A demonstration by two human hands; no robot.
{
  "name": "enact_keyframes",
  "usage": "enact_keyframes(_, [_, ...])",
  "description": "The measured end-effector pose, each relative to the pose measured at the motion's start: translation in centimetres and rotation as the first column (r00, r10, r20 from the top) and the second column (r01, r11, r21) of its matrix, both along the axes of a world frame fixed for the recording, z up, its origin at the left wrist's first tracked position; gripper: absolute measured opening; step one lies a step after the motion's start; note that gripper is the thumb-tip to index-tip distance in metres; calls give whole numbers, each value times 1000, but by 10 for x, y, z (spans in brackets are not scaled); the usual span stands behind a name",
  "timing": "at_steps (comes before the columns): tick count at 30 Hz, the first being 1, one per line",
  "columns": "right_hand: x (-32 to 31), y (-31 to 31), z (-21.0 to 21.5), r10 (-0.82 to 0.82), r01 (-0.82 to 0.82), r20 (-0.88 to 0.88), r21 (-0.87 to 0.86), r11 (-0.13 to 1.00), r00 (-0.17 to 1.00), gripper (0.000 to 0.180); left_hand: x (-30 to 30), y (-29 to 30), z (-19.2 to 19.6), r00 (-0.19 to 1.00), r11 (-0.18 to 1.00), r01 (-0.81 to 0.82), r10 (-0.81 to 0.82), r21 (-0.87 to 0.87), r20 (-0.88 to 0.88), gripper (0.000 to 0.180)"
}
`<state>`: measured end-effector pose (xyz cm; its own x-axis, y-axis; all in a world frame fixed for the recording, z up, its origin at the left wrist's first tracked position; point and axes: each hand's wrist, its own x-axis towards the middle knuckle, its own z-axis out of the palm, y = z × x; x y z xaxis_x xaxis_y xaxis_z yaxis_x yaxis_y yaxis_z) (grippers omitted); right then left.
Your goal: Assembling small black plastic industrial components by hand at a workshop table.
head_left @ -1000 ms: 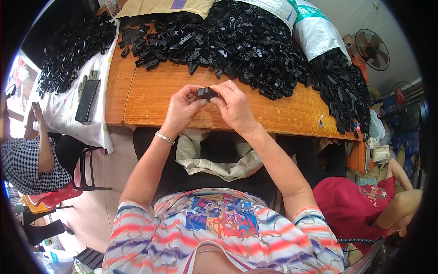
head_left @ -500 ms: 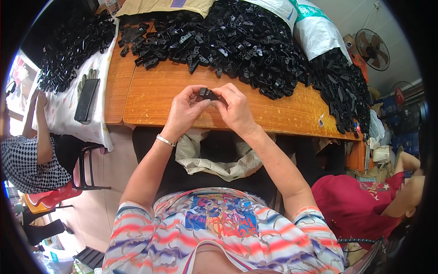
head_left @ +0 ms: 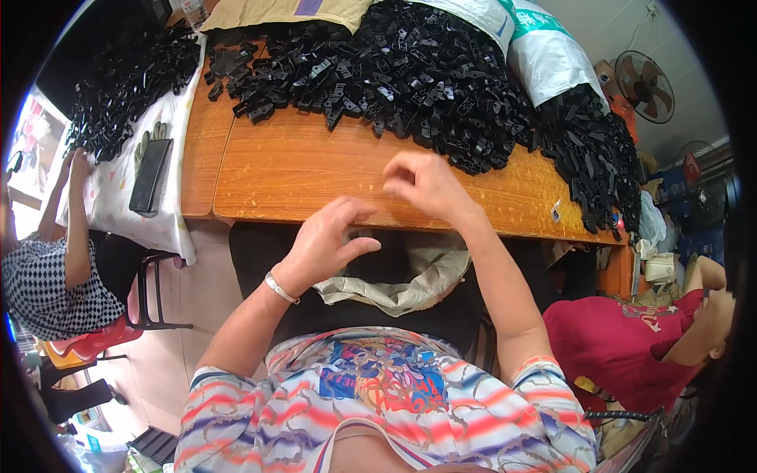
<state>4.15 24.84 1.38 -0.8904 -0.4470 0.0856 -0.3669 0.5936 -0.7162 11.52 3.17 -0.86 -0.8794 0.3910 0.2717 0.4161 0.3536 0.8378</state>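
My left hand (head_left: pixel 330 240) hovers above the opening of a pale woven sack (head_left: pixel 394 299) at the table's front edge. Its thumb and fingers are apart, and nothing shows between them. Over the front of the wooden table, my right hand (head_left: pixel 430 189) has loosely curved fingers with a gap to the thumb; I see nothing held there. Beyond it spreads a large heap of small black plastic parts (head_left: pixel 386 75). The inside of the sack is dark, and its contents cannot be made out.
White and green bags (head_left: pixel 556 55) and a tan bag (head_left: pixel 284 14) lie behind the heap. More black parts (head_left: pixel 587 150) cover the right side. A phone (head_left: pixel 150 175) rests on the cloth at left. One person sits at left, another in a red shirt (head_left: pixel 619 343) at right.
My hands have come apart, and the small black part between them is out of sight. The left hand has dropped nearer the sack; the right has shifted slightly right.
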Motion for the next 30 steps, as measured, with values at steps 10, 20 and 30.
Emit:
enact_keyframes(10, [-79, -38, -34, 57, 244, -563, 445, 862, 825, 11, -141, -6, -33, 822, 815, -557, 513, -161, -247, 24])
enact_keyframes(20, [-66, -34, -35, 80, 109, -555, 299, 948, 828, 7, -139, -2, -32, 854, 840, -520, 515, -155, -74, 20])
enact_keyframes(30, [-23, -8, -45, -48, 161, -504, 183, 970, 863, 28, -116, 7, -29, 901, 869, -429, 391, -249, -186, 17])
